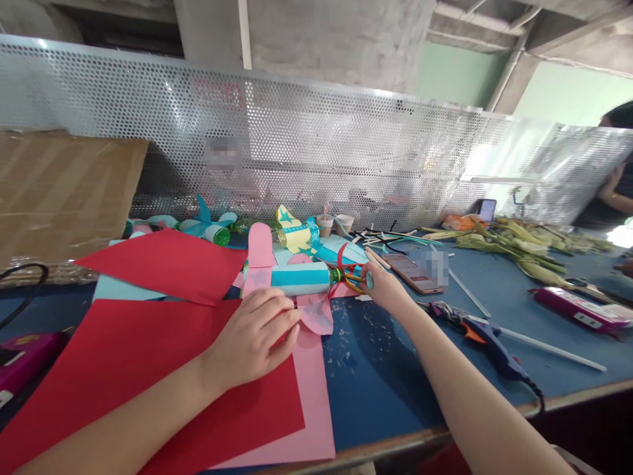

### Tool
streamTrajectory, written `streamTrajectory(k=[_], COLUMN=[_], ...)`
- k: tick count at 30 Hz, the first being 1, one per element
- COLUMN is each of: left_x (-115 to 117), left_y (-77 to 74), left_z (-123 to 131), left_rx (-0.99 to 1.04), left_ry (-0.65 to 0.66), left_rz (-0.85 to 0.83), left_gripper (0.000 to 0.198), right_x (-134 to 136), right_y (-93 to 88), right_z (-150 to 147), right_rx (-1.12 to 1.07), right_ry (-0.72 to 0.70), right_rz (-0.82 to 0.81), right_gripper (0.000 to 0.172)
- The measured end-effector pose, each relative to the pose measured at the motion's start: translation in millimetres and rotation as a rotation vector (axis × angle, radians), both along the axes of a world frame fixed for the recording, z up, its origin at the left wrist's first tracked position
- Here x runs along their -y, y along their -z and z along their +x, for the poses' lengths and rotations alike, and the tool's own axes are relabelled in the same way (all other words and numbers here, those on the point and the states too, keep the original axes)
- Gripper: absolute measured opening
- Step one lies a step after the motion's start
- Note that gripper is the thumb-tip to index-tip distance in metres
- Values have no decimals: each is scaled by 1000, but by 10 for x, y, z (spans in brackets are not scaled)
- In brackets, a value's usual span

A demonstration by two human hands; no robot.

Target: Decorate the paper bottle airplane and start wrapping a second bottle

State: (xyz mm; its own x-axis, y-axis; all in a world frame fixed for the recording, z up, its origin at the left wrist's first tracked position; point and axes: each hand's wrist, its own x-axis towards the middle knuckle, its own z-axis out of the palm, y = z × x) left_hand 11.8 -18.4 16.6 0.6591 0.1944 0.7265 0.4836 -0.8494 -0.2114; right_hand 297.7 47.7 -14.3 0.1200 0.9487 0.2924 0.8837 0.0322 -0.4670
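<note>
Paper-wrapped bottle [300, 278]: I'd brace it; left hand [263, 333] loosely curled at pink flap [317, 315], right hand [383, 287] narrow by coloured strips [354, 283], grips unclear.

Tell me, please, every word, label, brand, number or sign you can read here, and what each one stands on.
No text can be read with certainty.
Red marking on the perforated metal panel: too blurred to read.
Yellowish marking on the purple power strip at the left edge: too blurred to read.
Screen of the upright phone: too small to read.
Paper-wrapped bottle: no lettering visible.
</note>
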Motion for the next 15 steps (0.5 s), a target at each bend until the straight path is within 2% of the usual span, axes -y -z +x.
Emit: streamTrajectory(k=[6, 8, 11, 12, 15], left_x=[-12, -18, -24, -25, -31], left_y=[3, 6, 12, 14, 19], left_z=[-3, -4, -2, -3, -15], left_rx=[-11, -13, -9, -10, -9], left_ry=[-7, -12, -11, -14, -25], left_rz=[-12, -2, 15, 18, 19], left_gripper=[16, 16, 14, 14, 14], right_x=[49, 85, 149, 172, 239], right_y=[-101, -142, -181, -190, -216], right_z=[-17, -68, -158, -184, -251], right_rx=[-201, -410, -854, -942, -961], right_ry=[-28, -123, -362, -421, -500], right_rz=[135, 197, 242, 246, 245], right_gripper=[13, 20, 36, 39, 38])
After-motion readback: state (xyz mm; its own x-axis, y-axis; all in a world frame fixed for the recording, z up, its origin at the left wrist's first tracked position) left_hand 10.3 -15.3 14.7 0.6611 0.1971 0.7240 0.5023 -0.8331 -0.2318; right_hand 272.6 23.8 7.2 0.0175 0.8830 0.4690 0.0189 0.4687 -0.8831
